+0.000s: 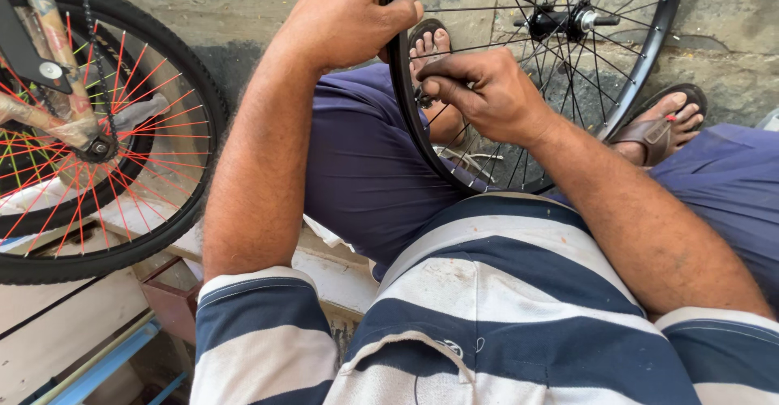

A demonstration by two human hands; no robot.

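wheel rim (403, 121): top cut off by frame edge
my left hand (345, 15): fingertips hidden behind rim
my right hand (487, 92): small part pinched, too small to identify
tyred wheel (199, 88): left side out of frame

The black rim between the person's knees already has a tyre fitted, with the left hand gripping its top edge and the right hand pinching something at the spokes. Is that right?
Not quite. The head view shows the black rim bare, with no tyre on it; only the wheel with red spokes beside it has one. The rest holds: the left hand grips the rim's top edge, and the right hand pinches a small part at the spokes.
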